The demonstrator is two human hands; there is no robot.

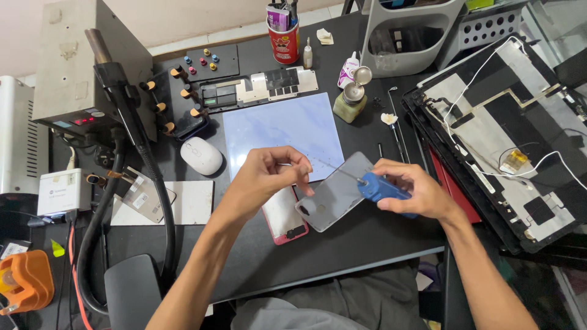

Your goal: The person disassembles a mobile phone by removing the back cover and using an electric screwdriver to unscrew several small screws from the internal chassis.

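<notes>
right hand [411, 194] wraps the blue-handled screwdriver [380, 188], its thin shaft angled up-left so the left hand [269, 177] can pinch the tip steady. just under both grips lies the grey phone back [333, 197], half over the pink phone [282, 219], close for working.
</notes>
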